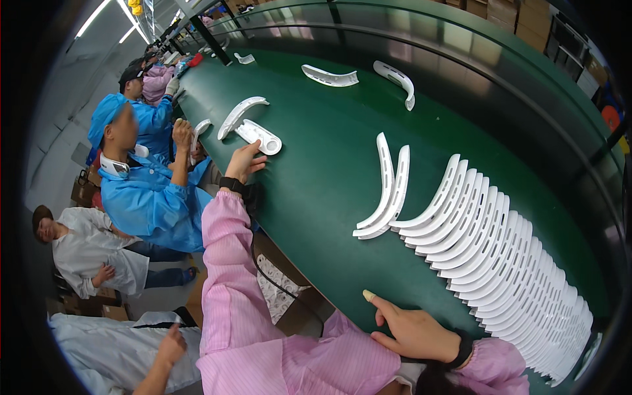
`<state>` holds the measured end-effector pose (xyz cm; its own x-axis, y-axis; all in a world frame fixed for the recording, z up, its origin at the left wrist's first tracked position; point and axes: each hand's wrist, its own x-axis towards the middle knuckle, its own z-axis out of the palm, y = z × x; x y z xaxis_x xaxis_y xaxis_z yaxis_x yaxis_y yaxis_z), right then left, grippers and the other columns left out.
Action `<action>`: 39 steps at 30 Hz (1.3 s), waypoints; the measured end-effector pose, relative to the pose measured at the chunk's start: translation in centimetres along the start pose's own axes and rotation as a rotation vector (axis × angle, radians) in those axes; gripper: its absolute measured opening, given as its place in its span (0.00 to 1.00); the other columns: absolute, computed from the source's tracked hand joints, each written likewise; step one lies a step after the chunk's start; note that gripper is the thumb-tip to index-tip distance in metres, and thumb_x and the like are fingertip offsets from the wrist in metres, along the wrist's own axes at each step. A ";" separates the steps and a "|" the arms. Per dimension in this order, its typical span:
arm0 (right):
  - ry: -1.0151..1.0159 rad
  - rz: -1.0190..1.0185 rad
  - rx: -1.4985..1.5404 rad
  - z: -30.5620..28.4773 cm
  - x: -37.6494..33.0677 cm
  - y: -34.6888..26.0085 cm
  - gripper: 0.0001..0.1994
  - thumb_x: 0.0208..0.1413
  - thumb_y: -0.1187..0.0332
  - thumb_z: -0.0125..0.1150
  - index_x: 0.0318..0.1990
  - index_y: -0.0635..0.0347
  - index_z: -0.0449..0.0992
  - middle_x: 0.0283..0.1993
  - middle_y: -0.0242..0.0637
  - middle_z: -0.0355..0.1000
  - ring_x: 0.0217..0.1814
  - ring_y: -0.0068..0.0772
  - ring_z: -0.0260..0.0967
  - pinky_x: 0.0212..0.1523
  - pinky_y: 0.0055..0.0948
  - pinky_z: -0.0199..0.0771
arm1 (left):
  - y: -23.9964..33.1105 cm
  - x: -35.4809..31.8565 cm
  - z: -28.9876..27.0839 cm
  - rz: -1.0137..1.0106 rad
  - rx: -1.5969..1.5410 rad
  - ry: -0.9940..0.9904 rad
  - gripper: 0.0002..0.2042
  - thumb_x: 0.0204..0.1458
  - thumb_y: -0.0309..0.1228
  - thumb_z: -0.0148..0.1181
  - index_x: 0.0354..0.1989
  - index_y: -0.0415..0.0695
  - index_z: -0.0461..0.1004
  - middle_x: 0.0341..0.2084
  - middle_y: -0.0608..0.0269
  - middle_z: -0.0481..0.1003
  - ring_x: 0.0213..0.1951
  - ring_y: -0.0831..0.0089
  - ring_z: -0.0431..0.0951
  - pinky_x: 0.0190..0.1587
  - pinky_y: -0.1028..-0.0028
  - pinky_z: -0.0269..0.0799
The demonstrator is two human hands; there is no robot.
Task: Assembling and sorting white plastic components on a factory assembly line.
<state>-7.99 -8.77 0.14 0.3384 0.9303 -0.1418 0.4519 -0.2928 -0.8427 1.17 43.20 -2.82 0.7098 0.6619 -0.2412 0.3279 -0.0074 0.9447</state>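
Observation:
My left hand (pixel 245 162), at the end of an outstretched arm, grips the near edge of a white plastic part with a round ring at one end (pixel 268 142). Its other fingers point over the green surface. Just beyond lies a curved white shell (pixel 237 116), close to that part. Resting near the table's front edge, my right hand (pixel 416 329) holds nothing. Its fingers are apart, and a pale finger cot covers one fingertip. To its right stretches a long nested row of curved white slotted shells (pixel 487 250). Two similar shells (pixel 390 187) lie together at the row's far left end.
A green conveyor belt or tabletop (pixel 316 171) carries more loose shells (pixel 329 76) toward the back, below a dark raised rail (pixel 454 46). On the left sits a co-worker in blue (pixel 148 191), holding a white piece. Others are farther along, and people in white stand behind.

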 end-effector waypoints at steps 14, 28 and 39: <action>-0.035 0.032 0.083 -0.7 0.2 0.1 0.35 0.55 0.66 0.60 0.68 0.60 0.50 0.39 0.36 0.70 0.28 0.39 0.72 0.30 0.34 0.74 | -0.6 -11.0 7.0 0.214 0.364 0.079 0.38 0.55 0.43 0.60 0.67 0.35 0.49 0.53 0.56 0.63 0.37 0.75 0.74 0.33 0.76 0.71; -0.024 0.041 0.077 -0.3 0.3 0.6 0.35 0.55 0.63 0.61 0.68 0.58 0.52 0.38 0.30 0.70 0.21 0.29 0.67 0.25 0.28 0.69 | 1.3 -20.8 16.4 0.720 0.500 -0.849 0.36 0.57 0.32 0.59 0.69 0.35 0.45 0.64 0.45 0.58 0.62 0.57 0.63 0.65 0.64 0.55; -0.054 0.079 0.088 -0.8 0.3 0.0 0.33 0.55 0.66 0.59 0.68 0.60 0.53 0.38 0.36 0.71 0.29 0.39 0.73 0.30 0.33 0.74 | 2.8 -17.4 18.0 0.802 0.553 -0.886 0.30 0.60 0.33 0.53 0.68 0.35 0.51 0.60 0.42 0.64 0.60 0.57 0.66 0.63 0.67 0.58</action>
<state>-7.24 -8.66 0.57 0.3243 0.9162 -0.2353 0.3507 -0.3475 -0.8696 0.91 18.17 0.00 0.9215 -0.3807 0.0771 -0.3127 -0.6093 0.7287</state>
